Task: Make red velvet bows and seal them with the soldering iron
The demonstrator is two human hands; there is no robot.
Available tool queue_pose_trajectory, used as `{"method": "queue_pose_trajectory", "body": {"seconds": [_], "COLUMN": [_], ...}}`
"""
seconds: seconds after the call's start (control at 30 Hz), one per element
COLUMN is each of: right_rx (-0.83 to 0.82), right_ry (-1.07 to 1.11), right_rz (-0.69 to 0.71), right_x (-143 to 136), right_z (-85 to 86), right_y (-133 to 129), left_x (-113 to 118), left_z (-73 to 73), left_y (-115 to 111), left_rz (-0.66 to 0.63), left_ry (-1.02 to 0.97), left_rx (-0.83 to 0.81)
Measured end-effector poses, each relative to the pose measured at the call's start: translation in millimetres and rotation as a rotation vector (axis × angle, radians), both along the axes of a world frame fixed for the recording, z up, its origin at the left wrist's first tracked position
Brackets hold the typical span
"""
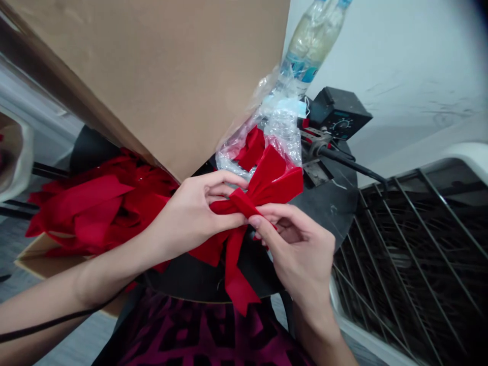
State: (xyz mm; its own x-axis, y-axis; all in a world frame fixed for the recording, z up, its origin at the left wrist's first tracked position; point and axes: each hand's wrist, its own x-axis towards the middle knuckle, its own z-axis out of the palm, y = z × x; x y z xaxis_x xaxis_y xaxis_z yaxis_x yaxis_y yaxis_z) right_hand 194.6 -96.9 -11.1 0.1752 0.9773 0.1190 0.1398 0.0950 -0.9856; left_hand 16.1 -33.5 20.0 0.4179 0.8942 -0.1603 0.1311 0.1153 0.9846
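A red velvet ribbon bow (270, 180) is held over the black round table (337, 203), its loops pointing up and right and a notched tail (238, 279) hanging toward my lap. My left hand (198, 208) pinches the bow's gathered middle from the left, the fingers closed around it. With thumb and forefinger, my right hand (293, 234) grips the short ribbon strip (246, 203) that crosses the bow's centre. Part of the bow's left side is hidden behind my left hand.
A heap of red bows (110, 203) fills a cardboard box (49, 256) at left. A large brown carton (171, 66) rises ahead. Beyond the bow lie clear plastic wrap (284, 127), bottles (310, 48) and a black dial box (339, 114). A white-framed metal rack (415, 254) stands right.
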Motion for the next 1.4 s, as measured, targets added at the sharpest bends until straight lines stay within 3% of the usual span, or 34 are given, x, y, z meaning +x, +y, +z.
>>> {"method": "queue_pose_trajectory", "body": {"seconds": [0.2, 0.33, 0.57, 0.73, 0.9, 1.07, 1.23, 1.4], "right_rx": [-0.009, 0.002, -0.02, -0.05, 0.051, 0.043, -0.015, 0.007], "right_ry": [0.029, 0.022, -0.035, 0.059, 0.194, 0.388, 0.439, 0.412], "right_rz": [-0.004, 0.004, 0.004, -0.005, -0.109, -0.115, -0.054, -0.099], "right_x": [6, 6, 6, 2, -6, -10, -9, -10], "right_z": [3.7, 3.7, 0.8, 2.9, -4.1, -17.4, -22.4, -23.9], "right_y": [0, 0, -4, -5, -2, 3, 7, 6], "left_x": [-2, -1, 1, 3, 4, 5, 6, 5], "left_z": [-0.2, -1.6, -12.7, -14.3, -14.8, -15.3, -17.4, -20.7], "left_y": [-14, -20, -19, -21, -25, -25, -24, -23], "left_rz": [-0.006, 0.07, 0.22, 0.334, 0.363, 0.379, 0.399, 0.375], "left_ry": [-0.069, -0.144, -0.129, -0.096, -0.221, -0.333, -0.376, -0.395], "left_rx": [-0.083, -0.133, 0.069, 0.176, 0.053, -0.122, -0.187, -0.24]}}
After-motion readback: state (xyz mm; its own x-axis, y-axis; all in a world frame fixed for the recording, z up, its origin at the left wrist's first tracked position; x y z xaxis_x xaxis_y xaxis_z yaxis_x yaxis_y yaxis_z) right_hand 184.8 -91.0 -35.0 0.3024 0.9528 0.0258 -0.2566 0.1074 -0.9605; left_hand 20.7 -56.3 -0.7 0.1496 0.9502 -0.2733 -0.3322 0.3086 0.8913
